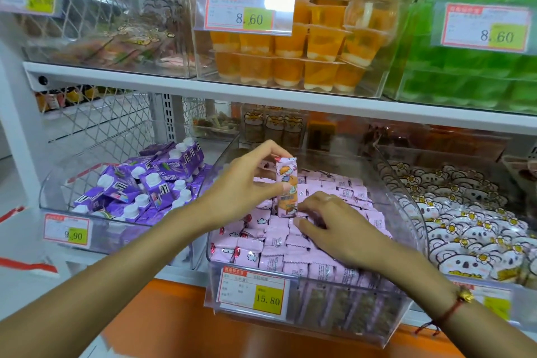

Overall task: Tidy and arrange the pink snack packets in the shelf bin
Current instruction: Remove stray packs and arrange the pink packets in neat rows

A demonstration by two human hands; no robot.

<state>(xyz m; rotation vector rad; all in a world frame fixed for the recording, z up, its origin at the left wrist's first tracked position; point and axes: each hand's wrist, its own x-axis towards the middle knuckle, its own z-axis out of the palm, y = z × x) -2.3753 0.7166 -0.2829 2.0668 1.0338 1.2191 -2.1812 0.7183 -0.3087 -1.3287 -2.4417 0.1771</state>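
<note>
Price tags: the clear shelf bin (401,325) carries a tag (252,291) reading 15.80; the purple bin's tag (67,230) reads 9.90; both upper-shelf tags (243,11) read 8.60.
Bin contents: pink snack packets (290,253) fill the clear bin, mostly in rows, back labels up.
Held packet (287,186): upright above the pile, pink, printed with a cartoon child.
Left hand (247,183): fingers curled, pinching the upright packet's side.
Right hand (334,224): fingers bent down onto the packets by the upright packet's base; grip unclear.
Neighbours: purple drink cartons (145,183) left, koala-print packets (465,227) right, orange jelly cups (305,49) above.
</note>
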